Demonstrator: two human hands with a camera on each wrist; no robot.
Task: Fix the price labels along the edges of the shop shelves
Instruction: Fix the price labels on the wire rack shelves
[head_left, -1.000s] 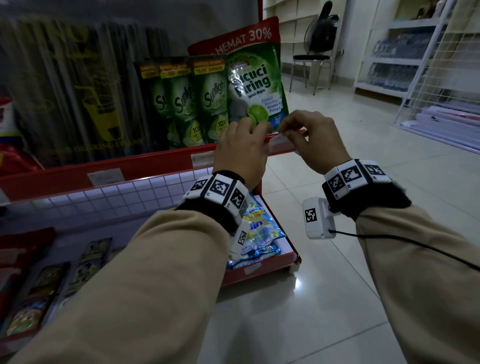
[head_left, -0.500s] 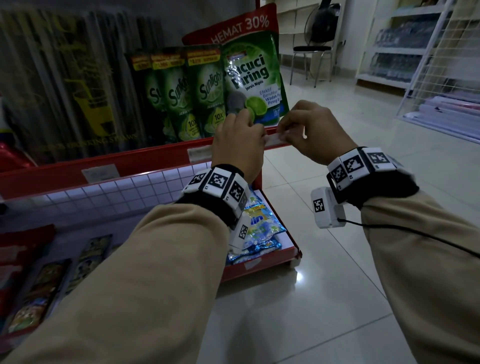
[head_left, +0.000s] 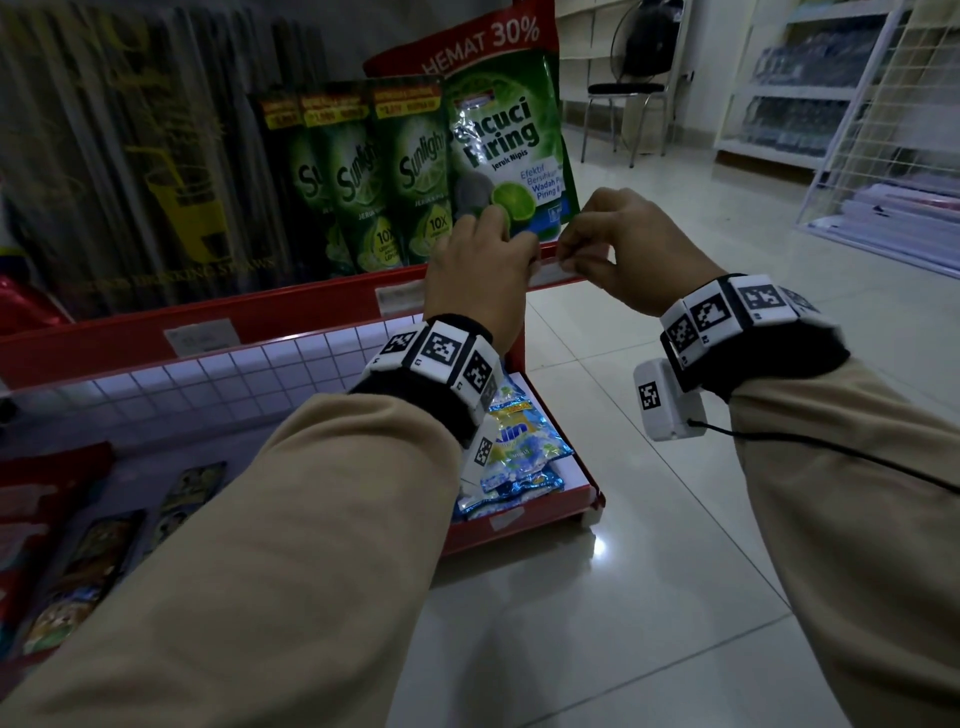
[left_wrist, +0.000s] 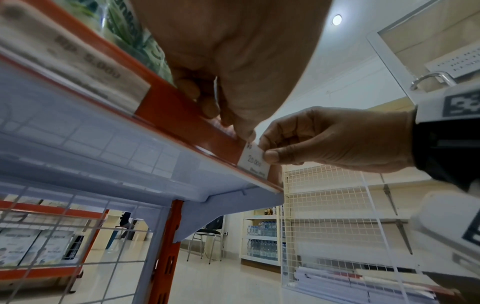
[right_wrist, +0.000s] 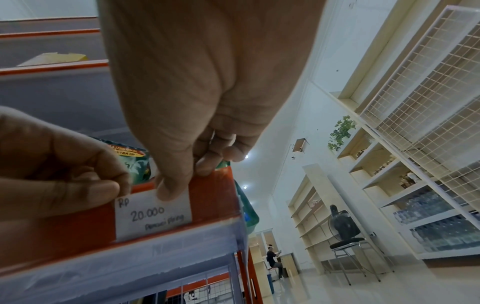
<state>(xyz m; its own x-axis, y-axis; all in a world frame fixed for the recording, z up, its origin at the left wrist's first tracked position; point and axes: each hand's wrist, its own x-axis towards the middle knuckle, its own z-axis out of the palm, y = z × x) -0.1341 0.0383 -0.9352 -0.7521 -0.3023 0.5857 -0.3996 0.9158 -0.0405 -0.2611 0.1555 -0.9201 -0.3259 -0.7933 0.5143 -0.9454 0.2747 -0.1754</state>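
Observation:
A white handwritten price label reading "Rp 20.000" sits on the red shelf edge near its right end; it also shows as price label and price label. My right hand pinches the label's top edge, thumb in front, fingers behind the strip. My left hand grips the top of the shelf edge, thumb tip at the label's upper left corner. From the head, the left hand and right hand nearly meet.
Green dish-soap pouches stand right behind the red edge. Two more labels sit further left. Blue packets lie on the lower shelf. A chair and a white wire rack stand across the tiled floor.
Both hands have stayed at the right end of the red shelf edge, fingers working on the same label. The head view has shifted slightly.

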